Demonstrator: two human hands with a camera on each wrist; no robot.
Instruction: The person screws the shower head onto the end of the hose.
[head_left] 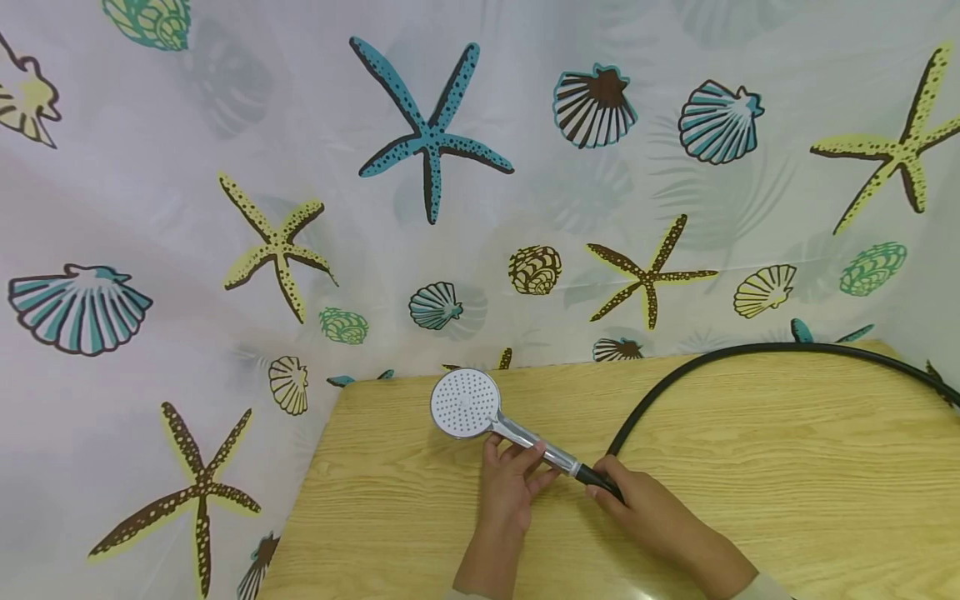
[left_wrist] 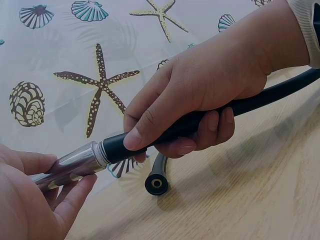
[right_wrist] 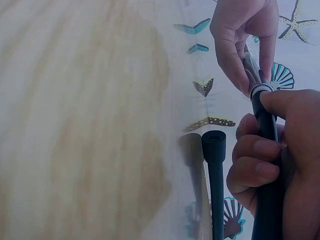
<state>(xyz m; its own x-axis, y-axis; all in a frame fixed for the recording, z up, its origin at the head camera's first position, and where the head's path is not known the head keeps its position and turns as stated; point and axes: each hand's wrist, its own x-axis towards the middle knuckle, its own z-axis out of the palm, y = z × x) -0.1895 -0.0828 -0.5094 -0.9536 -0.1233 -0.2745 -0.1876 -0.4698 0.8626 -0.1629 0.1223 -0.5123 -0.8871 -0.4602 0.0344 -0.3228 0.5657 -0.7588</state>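
Observation:
A hand shower with a round, white, dotted spray face and a chrome handle is tilted over the table. My left hand pinches the chrome handle between thumb and fingers. The black hose meets the handle's lower end, where a thin strip of silver thread shows in the left wrist view. My right hand grips the hose just behind that joint, its thumb lying along the black connector. The palm side of the left hand hides part of the handle.
The hose's other end, a round black connector, appears beyond the hands in both wrist views. The hose arcs along the back of the wooden table to the right. A curtain printed with shells and starfish hangs behind and to the left.

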